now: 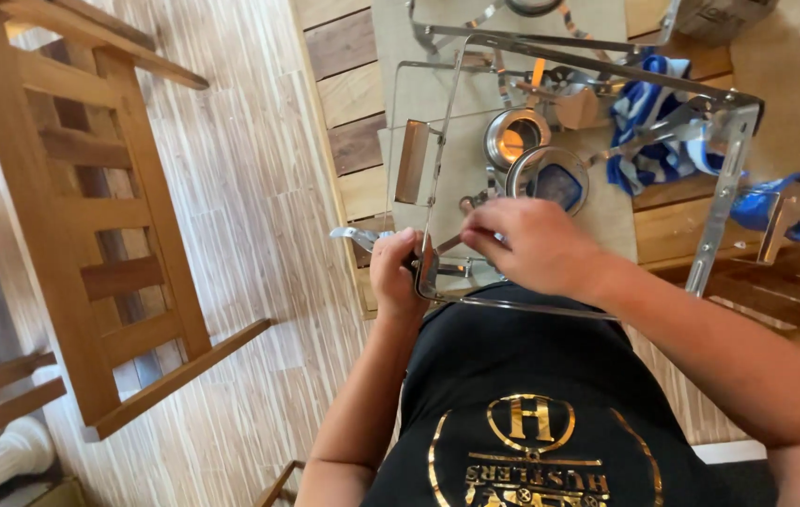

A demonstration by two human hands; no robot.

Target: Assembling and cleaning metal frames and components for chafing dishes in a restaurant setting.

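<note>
A metal wire-and-strip frame point(719, 202) stands on the wooden table point(353, 103), its near corner against my body. My left hand point(395, 274) is closed around a grey metal tool point(355, 235) at that near-left corner of the frame. My right hand point(536, 246) rests over the same corner with fingers pinched on a small part; what lies under the fingers is hidden. A wooden handle piece point(411, 161) is fixed to the frame's left side.
Two round metal tins point(515, 137) sit inside the frame on a beige mat. A blue-and-white cloth point(648, 131) and a blue clamp point(799, 208) lie to the right. A wooden chair point(90, 207) stands on the plank floor at left.
</note>
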